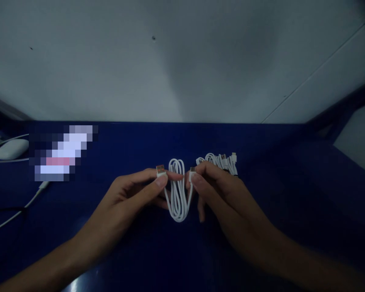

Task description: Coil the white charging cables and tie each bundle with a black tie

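Note:
A coiled white USB cable (179, 202) hangs in long loops between my two hands. My left hand (134, 194) pinches its wide USB plug between thumb and forefinger, metal end pointing up. The smaller plug at the other end is pinched by my right hand (222, 190), also with its metal tip upward. Some fingers of the left hand are partly hidden behind the coil. Just beyond my right hand lie several bundled white cables (232, 164), partly covered by that hand, with some plugs showing.
The tabletop (134, 146) is dark blue and meets a pale wall (109, 73) at the back. On the left are a white computer mouse (11, 149), a blurred-out bright device (68, 152) and a white cord (18, 213) leading from it.

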Demonstrator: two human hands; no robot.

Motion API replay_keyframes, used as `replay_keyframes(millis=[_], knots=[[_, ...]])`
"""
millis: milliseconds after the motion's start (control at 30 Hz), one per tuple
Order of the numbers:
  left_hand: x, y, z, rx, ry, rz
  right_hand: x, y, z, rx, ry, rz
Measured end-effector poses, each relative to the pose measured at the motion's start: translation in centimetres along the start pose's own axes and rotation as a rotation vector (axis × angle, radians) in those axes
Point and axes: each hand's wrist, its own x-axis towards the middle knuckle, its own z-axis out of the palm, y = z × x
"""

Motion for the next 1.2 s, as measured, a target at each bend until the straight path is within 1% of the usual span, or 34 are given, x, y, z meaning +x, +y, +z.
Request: replay_keyframes(millis=[167,233,300,400,567,700,867,967,1133,1200], knots=[[0.27,-0.23,-0.03,-0.040,0.040,0.010,-0.50,0.02,0.21,0.001,0.108,-0.038],[0.34,-0.22,0.06,-0.037,0.067,0.036,-0.48,0.07,0.20,0.041,0.121,-0.050],[0.36,-0.21,0.13,-0.049,0.078,0.053,-0.36,0.11,0.16,0.093,0.096,-0.057],[0.40,-0.24,0.14,-0.084,0.058,0.052,-0.07,0.03,0.12,0.172,0.045,-0.060],[0.50,-0.38,-0.07,-0.082,0.049,0.033,0.32,-0.45,0.06,0.227,0.031,0.005],[0.29,-0.36,-0.13,-0.098,0.039,0.019,0.19,-0.50,-0.08,0.202,0.023,0.020],[-0.07,-0.18,0.10,-0.122,0.006,0.000,0.00,-0.32,-0.38,0.107,0.032,-0.027],[-0.12,-0.11,0.21,-0.112,-0.027,-0.004,-0.12,-0.32,-0.47,0.097,0.028,-0.045],[-0.14,-0.24,0.17,-0.120,-0.043,0.009,-0.23,-0.26,-0.45,0.093,0.086,-0.024],[-0.09,-0.25,0.11,-0.132,-0.036,0.019,-0.14,-0.29,-0.42,0.103,0.086,-0.025]])
